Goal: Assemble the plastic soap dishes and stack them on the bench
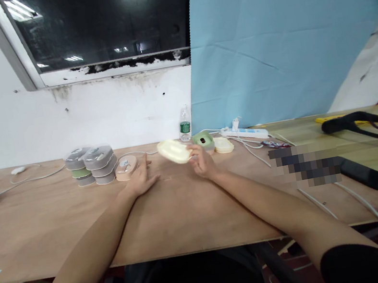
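My right hand (pixel 202 161) pinches the right end of a pale yellow oval lid (pixel 173 151), holding it tilted above the wooden table. My left hand (pixel 141 177) lies on the tabletop with its fingers spread, close beside a beige-pink oval lunch box (pixel 126 168); whether they touch I cannot tell. Just behind my right hand sits a green box (pixel 203 142) with a dark spot on it. Against its right side is a pale yellow piece (pixel 224 145), low and rounded.
Stacked grey and green lunch boxes (pixel 100 164) stand at the left. A plastic bottle (pixel 184 125) is by the wall. Power strips (pixel 246 133) and white cables (pixel 318 201) lie on the right, near a black strap-like frame (pixel 357 121). The table (pixel 189 224) ends close to my body.
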